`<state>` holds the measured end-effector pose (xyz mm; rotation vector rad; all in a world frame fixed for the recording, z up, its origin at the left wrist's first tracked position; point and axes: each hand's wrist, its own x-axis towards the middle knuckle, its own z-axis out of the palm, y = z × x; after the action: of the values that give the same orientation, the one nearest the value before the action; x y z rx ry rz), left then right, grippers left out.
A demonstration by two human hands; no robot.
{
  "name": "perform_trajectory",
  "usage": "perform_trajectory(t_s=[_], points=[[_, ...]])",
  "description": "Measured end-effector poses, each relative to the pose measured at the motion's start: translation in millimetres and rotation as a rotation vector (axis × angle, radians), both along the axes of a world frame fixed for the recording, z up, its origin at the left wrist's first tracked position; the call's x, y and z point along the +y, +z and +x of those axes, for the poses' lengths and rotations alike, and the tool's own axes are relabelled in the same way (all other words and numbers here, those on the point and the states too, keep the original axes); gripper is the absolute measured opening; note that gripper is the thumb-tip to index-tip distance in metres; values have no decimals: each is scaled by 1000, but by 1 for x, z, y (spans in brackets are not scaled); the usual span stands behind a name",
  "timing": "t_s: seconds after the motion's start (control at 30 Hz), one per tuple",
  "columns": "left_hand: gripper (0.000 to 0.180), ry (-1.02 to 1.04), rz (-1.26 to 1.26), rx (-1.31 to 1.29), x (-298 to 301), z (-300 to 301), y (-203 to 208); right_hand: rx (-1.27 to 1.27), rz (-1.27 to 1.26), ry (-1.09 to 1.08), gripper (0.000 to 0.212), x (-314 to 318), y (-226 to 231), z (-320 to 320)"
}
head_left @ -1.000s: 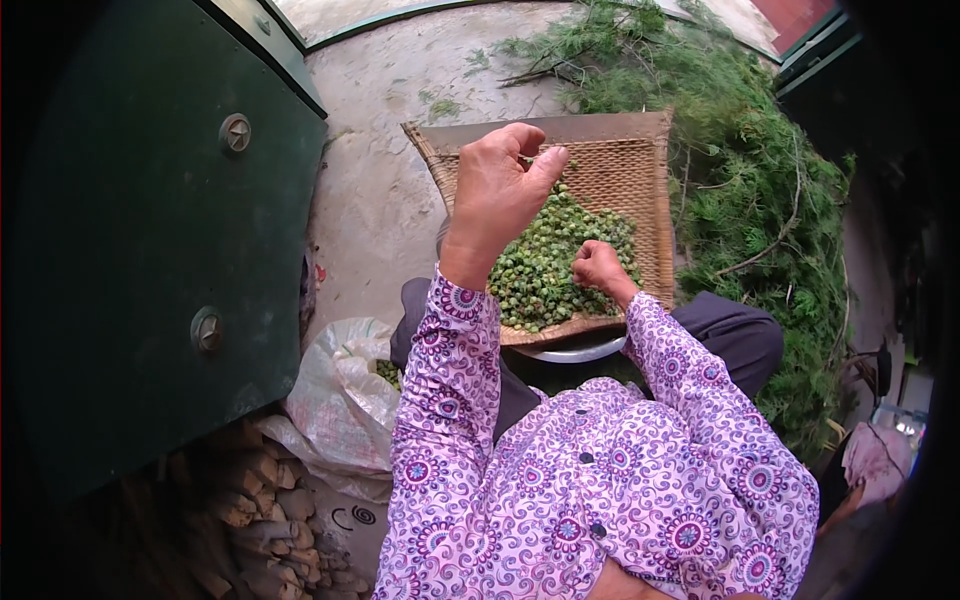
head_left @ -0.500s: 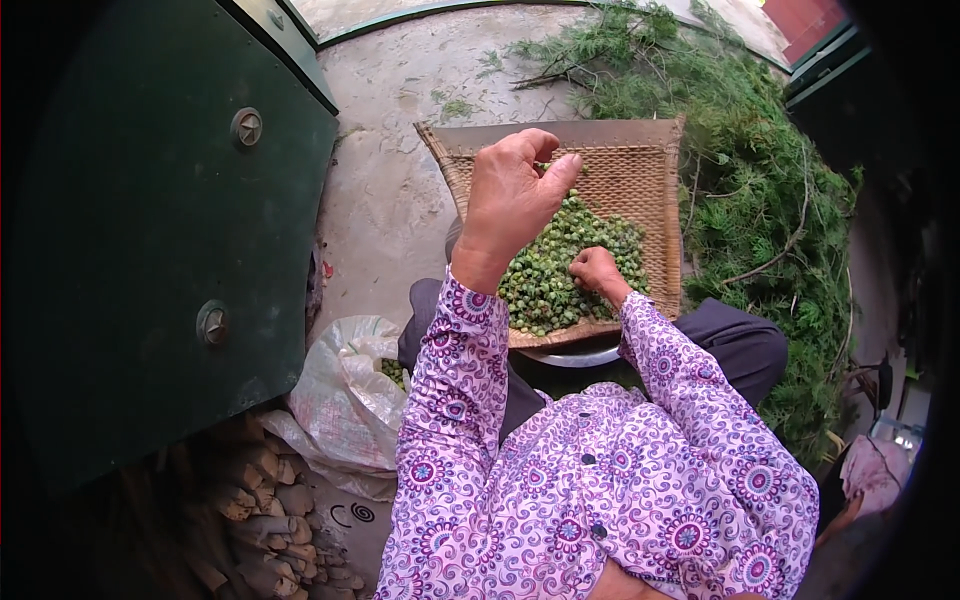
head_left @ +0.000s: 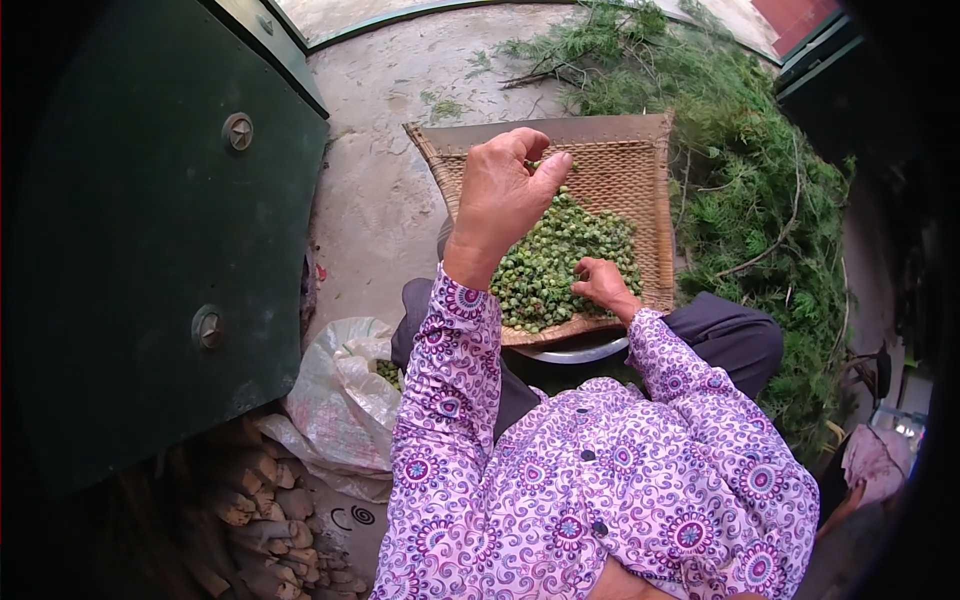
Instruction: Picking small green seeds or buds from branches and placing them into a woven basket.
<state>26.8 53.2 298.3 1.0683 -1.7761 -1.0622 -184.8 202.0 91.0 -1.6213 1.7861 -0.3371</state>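
A woven winnowing basket rests over my lap, holding a heap of small round green seed cones. Above its left part hangs my left hand, fingers curled toward the thumb; a bit of green shows in the gap, but what they hold is hidden. At the right side of the heap, my right hand is low over the cones, thumb and forefinger apart, with nothing visible between them. Under the basket's near edge shows the rim of a metal basin.
Cut green conifer branches cover the floor along the right. To the left stand a dark green metal door and a white woven sack with green cones inside. Stacked firewood lies at lower left.
My right hand's thumb and forefinger have parted from a pinch over the cones. My left hand stays raised in nearly the same pose. The whole view has shifted slightly.
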Motion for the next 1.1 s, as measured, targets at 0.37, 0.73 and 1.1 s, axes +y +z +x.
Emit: perform_trajectory(t_s=[0.37, 0.73, 1.1], points=[[31, -1, 4, 4, -2, -1, -3, -384, 218, -355, 10, 0, 32, -5], [31, -6, 10, -43, 2, -3, 3, 242, -18, 61, 13, 19, 8, 25], [44, -281, 118, -297, 64, -40, -71, -453, 62, -353, 19, 15, 78, 5]])
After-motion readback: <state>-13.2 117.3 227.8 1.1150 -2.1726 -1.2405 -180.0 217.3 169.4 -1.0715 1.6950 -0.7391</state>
